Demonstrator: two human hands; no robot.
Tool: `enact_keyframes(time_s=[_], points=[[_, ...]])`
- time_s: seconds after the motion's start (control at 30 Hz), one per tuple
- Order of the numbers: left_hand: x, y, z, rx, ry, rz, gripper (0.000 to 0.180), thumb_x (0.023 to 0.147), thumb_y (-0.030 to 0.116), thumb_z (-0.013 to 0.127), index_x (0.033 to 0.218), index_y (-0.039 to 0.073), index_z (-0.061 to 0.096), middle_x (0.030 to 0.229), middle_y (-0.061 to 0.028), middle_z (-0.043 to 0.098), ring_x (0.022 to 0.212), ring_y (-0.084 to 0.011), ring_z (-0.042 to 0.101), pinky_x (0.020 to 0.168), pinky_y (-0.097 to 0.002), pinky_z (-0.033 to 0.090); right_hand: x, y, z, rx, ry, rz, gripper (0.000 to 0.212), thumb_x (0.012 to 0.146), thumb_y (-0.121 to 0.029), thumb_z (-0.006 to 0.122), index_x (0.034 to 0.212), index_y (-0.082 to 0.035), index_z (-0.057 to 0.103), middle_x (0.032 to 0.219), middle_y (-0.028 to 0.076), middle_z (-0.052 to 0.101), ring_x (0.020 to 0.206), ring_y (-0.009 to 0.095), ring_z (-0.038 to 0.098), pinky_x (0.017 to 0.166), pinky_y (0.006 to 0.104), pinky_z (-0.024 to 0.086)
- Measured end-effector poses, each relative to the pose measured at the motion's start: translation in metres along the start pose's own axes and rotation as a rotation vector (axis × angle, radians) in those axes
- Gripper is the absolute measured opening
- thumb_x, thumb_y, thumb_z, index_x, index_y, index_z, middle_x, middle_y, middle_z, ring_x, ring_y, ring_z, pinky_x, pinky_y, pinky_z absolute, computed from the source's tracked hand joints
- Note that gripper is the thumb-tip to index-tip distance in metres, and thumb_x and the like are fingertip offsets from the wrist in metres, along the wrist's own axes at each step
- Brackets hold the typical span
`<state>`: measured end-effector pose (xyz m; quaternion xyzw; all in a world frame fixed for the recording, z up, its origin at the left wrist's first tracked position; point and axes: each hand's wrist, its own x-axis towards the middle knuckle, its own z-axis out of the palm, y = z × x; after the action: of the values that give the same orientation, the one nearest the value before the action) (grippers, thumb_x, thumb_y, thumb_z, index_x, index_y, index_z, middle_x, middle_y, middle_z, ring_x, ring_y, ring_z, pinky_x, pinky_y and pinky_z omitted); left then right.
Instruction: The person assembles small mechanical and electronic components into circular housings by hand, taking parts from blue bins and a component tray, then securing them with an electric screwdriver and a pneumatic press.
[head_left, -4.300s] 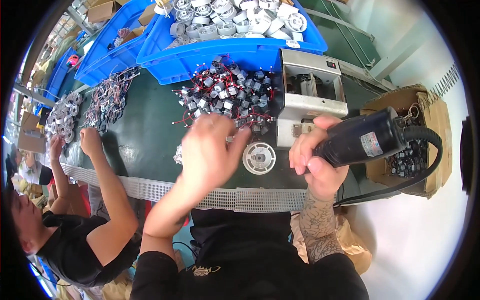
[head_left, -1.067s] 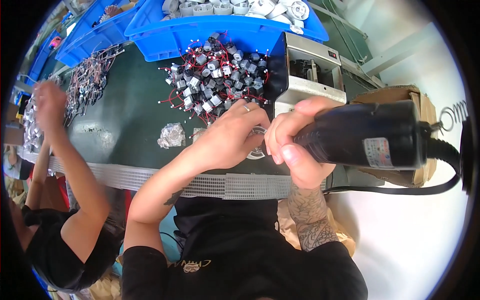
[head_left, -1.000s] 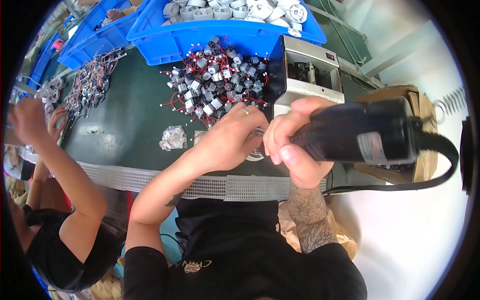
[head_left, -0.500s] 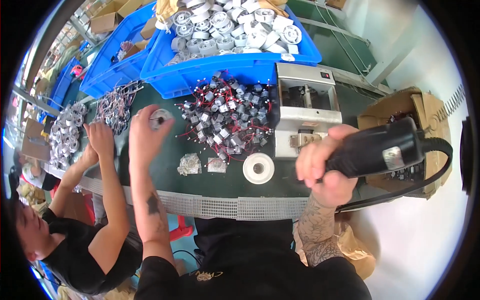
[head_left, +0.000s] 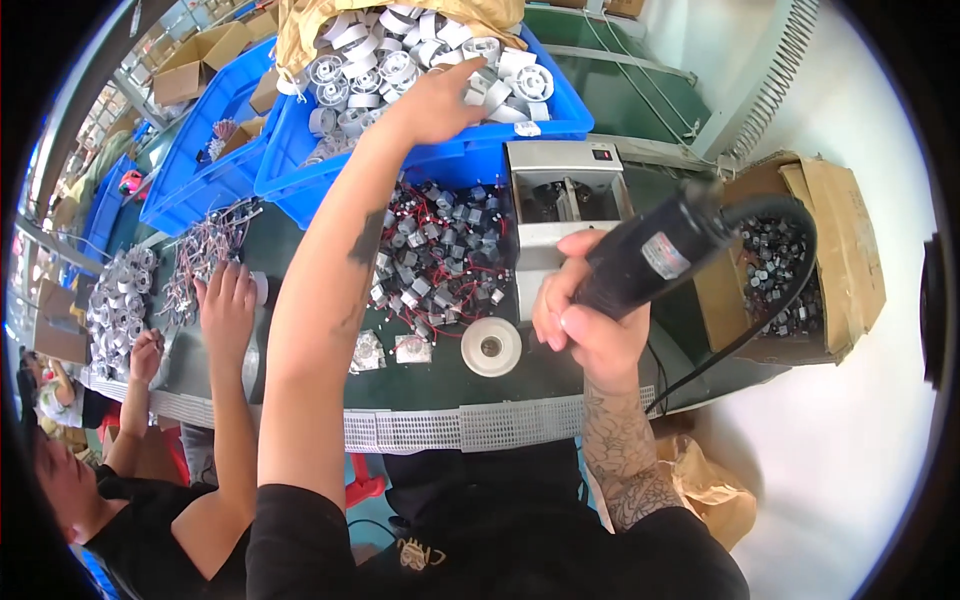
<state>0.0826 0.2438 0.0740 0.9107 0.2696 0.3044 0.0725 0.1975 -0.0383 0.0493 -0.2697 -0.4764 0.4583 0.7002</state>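
Up from above the bench, where it was a half second ago, the left hand (head_left: pixel 440 105) is now reaching, in the head view, over the blue bin (head_left: pixel 300 200). Its fingers are curving partly apart among white wheels (head_left: pixel 398 68); whether they are pinching one is hard to tell. The right hand (head_left: pixel 590 315) is wrapping around a black handheld tool (head_left: pixel 645 255). Left of it, a white disc (head_left: pixel 491 347) is lying near.

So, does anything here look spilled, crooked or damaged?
Nothing looks clearly damaged; the round white flanged part lies flat. The heap of small grey-and-black parts with red wires looks messy, though: it lies loose and jumbled on the dark-green tabletop.
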Motion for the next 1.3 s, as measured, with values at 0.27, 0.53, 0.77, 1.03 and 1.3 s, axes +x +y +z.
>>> enact_keyframes(time_s=[0.27,0.53,0.77,1.03,1.3], points=[[-0.034,0.068,-0.054,-0.088,0.209,-0.198,0.055,0.076,0.033,0.077,0.121,0.008,0.056,0.089,-0.0107,0.065,0.083,-0.02,0.063,0.073,-0.0311,0.051,0.008,0.002,-0.005,0.13,0.043,-0.06,0.052,0.077,-0.004,0.061,0.123,0.005,0.04,0.065,0.008,0.052,0.049,0.016,0.05,0.047,0.0306,0.043],[-0.206,0.155,-0.005,-0.383,0.026,-0.056,0.06,0.064,0.02,0.085,0.11,0.004,0.052,0.114,-0.0127,0.058,0.106,-0.0336,0.055,0.089,-0.0423,0.046,0.004,-0.006,-0.009,0.109,-0.068,-0.151,0.061,0.085,-0.022,0.067,0.129,0.004,0.034,0.068,0.004,0.05,0.05,0.014,0.048,0.046,0.0303,0.041],[-0.212,0.164,-0.016,-0.273,-0.123,-0.17,0.068,0.071,0.028,0.079,0.127,0.001,0.05,0.118,-0.0147,0.057,0.109,-0.0319,0.052,0.088,-0.042,0.043,0.002,-0.006,-0.009,0.085,-0.075,-0.144,0.06,0.084,-0.019,0.066,0.129,0.004,0.034,0.067,0.004,0.049,0.049,0.014,0.048,0.045,0.0305,0.041],[-0.185,0.096,-0.018,-0.07,-0.049,-0.425,0.015,0.073,0.016,0.075,0.077,0.003,0.069,0.083,-0.0125,0.061,0.083,-0.0314,0.053,0.073,-0.0417,0.045,0.002,-0.002,-0.007,0.076,-0.096,-0.12,0.061,0.084,-0.018,0.066,0.13,0.004,0.033,0.068,0.004,0.05,0.05,0.014,0.048,0.045,0.0305,0.042],[-0.173,0.12,-0.049,-0.351,0.247,-0.327,0.011,0.078,0.002,0.072,0.089,0.003,0.072,0.078,-0.0075,0.065,0.071,-0.0164,0.063,0.061,-0.0282,0.049,0.002,-0.002,-0.009,0.032,-0.072,-0.15,0.061,0.084,-0.018,0.065,0.131,0.004,0.034,0.067,0.004,0.05,0.05,0.013,0.047,0.046,0.0298,0.042]])
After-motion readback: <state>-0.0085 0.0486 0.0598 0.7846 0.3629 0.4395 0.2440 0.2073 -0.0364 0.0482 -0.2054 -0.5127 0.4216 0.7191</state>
